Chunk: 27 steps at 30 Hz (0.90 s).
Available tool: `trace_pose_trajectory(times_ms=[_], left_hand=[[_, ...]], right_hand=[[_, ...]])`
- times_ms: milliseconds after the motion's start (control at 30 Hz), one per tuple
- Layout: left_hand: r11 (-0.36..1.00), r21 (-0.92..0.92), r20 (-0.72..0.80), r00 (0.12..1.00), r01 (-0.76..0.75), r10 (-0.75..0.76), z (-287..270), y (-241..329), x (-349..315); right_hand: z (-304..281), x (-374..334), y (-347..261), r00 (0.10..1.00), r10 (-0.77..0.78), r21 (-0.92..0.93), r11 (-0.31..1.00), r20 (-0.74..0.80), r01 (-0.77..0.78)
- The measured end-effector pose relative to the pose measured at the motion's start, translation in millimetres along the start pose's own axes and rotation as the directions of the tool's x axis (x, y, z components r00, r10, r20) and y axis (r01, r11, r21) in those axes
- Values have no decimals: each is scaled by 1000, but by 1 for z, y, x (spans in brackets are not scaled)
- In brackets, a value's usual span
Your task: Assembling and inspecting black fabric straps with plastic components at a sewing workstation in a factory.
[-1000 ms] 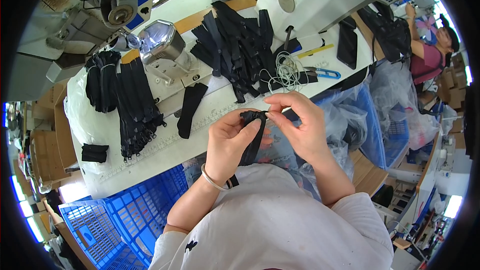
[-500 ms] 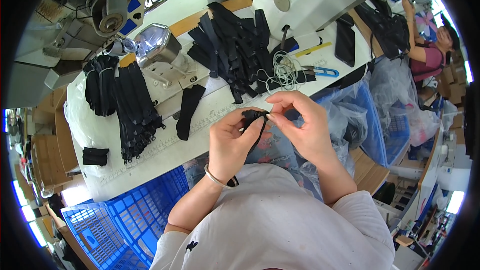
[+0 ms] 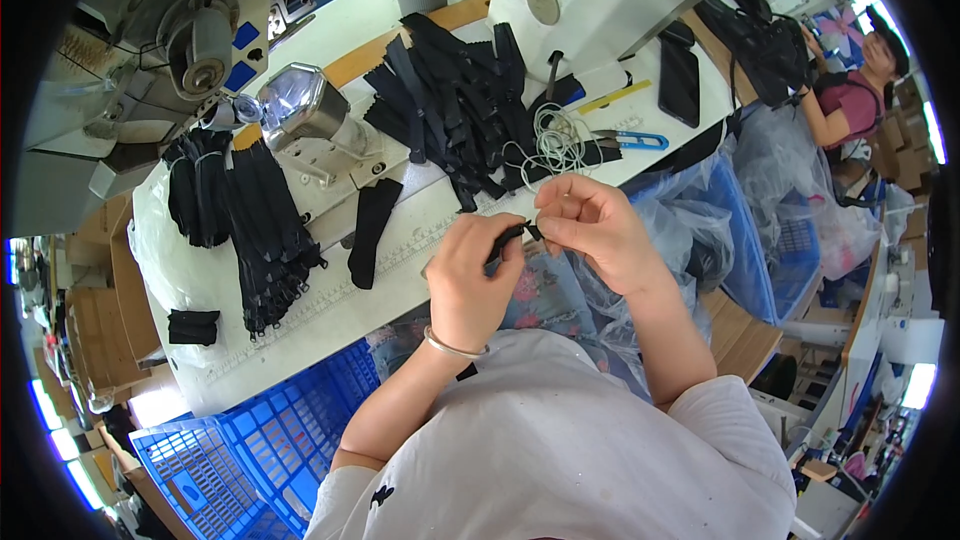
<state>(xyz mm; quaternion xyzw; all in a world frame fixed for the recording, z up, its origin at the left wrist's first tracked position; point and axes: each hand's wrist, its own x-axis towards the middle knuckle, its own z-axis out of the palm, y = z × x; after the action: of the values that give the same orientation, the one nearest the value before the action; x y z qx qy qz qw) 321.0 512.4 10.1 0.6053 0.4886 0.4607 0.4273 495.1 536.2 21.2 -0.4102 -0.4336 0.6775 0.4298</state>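
Note:
In front of my body, close to the table's front edge, both hands hold a small folded black zipper [image 3: 506, 240]. My left hand [image 3: 468, 275] is closed around it, so most of its length is hidden. The thumb and forefinger of my right hand [image 3: 597, 232] pinch at its right end, where a small black tip sticks out. Beyond my hands lies a heap of black zippers [image 3: 450, 90]. More hang together in a bundle [image 3: 265, 230] on the left side of the table, their metal pulls toward me. A single black strip [image 3: 374, 230] lies between these piles.
A sewing machine [image 3: 545, 5] stands at the far side. Nearby are a tangle of pale cord [image 3: 560, 145], blue-handled snips [image 3: 640, 140], a yellow strip [image 3: 615, 97] and a phone [image 3: 679, 82]. Blue crates [image 3: 300, 440] sit below the table. Another person [image 3: 850, 105] is at the right.
My left hand has turned over the zipper, back upward, and the hanging strip no longer shows. My right fingers have curled in closer to its end. The view has shifted slightly.

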Motion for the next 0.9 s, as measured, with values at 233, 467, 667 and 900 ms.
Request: trace_pose_trajectory(times_ms=[233,467,667,900], left_hand=[[875,-414,58,966,252,-251,5,-9,1],[735,-554,205,920,391,-335,0,-5,5],[800,-479,181,932,362,-314,3,-5,5],[740,-584,56,925,335,-375,9,-7,9]], right_hand=[[5,-1,4,995,-94,-169,982,-25,88],[5,-3,7,975,-217,-353,917,-48,187],[9,-5,0,952,-305,-581,775,-1,248],[4,1,23,946,-281,-246,940,-163,237]])
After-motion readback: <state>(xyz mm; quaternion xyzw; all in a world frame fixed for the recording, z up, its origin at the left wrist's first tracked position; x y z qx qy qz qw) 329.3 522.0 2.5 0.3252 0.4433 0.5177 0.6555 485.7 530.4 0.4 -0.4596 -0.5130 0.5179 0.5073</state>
